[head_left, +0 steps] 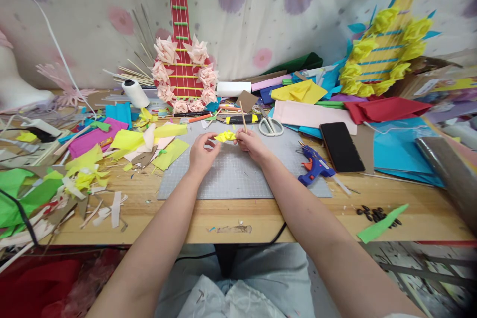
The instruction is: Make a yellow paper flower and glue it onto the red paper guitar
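Observation:
Over the grey cutting mat [238, 179], a crumpled yellow paper flower [225, 136] is held between my two hands. My left hand [203, 151] pinches its left end with thumb and fingers. The fingers of my right hand [251, 145] close on its right end and on a thin wooden stick [243, 115] that points upward. Just beyond the hands lie a yellow-and-black utility knife [244, 119] and white-handled scissors [271, 127]. On the mat's right side rests a blue hot glue gun [315, 164].
A red paper guitar [182, 69] with pink flowers and a yellow one [383, 54] stand at the back. Paper scraps [89, 164] cover the left side. To the right are a phone [342, 146], blue paper [402, 154] and black beans or beads [376, 214].

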Motion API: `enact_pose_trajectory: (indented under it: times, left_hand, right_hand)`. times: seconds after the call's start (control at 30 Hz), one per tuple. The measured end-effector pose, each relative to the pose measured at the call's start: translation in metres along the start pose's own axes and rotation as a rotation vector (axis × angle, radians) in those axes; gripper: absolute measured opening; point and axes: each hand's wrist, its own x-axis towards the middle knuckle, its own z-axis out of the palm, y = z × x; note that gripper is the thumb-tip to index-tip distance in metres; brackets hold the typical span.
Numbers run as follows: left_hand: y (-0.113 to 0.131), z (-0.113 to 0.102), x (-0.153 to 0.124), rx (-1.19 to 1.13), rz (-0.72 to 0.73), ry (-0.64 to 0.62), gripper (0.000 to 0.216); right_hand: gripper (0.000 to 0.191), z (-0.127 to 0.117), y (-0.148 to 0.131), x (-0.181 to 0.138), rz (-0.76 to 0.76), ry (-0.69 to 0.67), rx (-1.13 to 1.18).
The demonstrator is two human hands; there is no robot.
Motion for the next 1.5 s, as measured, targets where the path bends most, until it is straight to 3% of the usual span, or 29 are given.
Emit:
enact_pose_trajectory:
  times: [0.37, 0.87, 0.97, 1.2, 1.5]
  left_hand:
    - [-0.006, 0.001, 0.002, -0.052, -0.030, 0.021, 0.022]
    - [0.004, 0.001, 0.007, -0.553, -0.421, 0.117, 0.027]
    - [0.006, -0.002, 0.008, -0.612, -0.524, 0.063, 0.027]
    - [0.011, -0.010, 0.009, -0.670, -0.607, 0.035, 0.035]
    - [0.011, -0.012, 0.012, -0.806, -0.752, 0.090, 0.019]
  right_hand:
    - [0.017, 0.000, 0.003, -0.002, -0.060, -0.101, 0.007]
    - [0.019, 0.005, 0.001, -0.008, -0.165, -0.181, -0.165]
    - [0.018, 0.004, 0.003, -0.007, -0.201, -0.202, -0.163]
    - [0.016, 0.001, 0.003, -0.005, -0.226, -0.164, -0.198]
    - [0.013, 0.001, 0.003, -0.006, -0.257, -0.089, -0.353]
